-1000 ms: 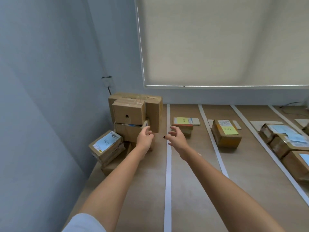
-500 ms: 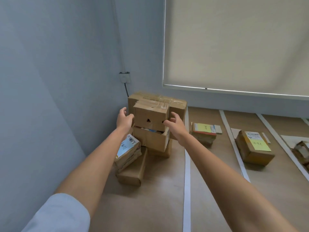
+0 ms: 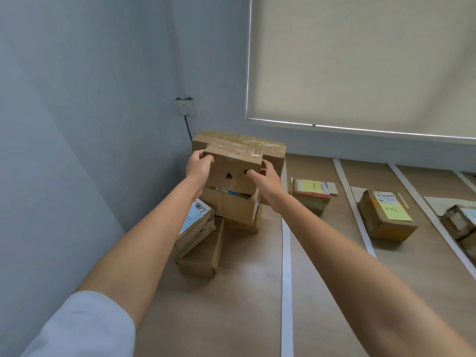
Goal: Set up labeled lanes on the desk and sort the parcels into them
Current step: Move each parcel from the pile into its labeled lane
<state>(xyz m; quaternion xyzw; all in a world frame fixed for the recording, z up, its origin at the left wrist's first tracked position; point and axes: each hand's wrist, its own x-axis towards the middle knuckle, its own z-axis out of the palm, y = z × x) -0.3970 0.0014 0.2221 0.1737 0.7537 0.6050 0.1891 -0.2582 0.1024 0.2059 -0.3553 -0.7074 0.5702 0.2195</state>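
Brown cardboard parcels (image 3: 233, 171), yellow note (image 3: 396, 212), white tape lanes (image 3: 286, 266), blue-grey wall (image 3: 77, 124).

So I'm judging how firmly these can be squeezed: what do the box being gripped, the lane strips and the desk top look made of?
Box: brown corrugated-looking cardboard, matte, with glossy clear tape along its top; both the left hand and the right hand grip it. Lane strips: flat white, matte, probably paper or tape. Desk top: smooth tan, likely laminate or wood veneer; grain is too faint to tell.
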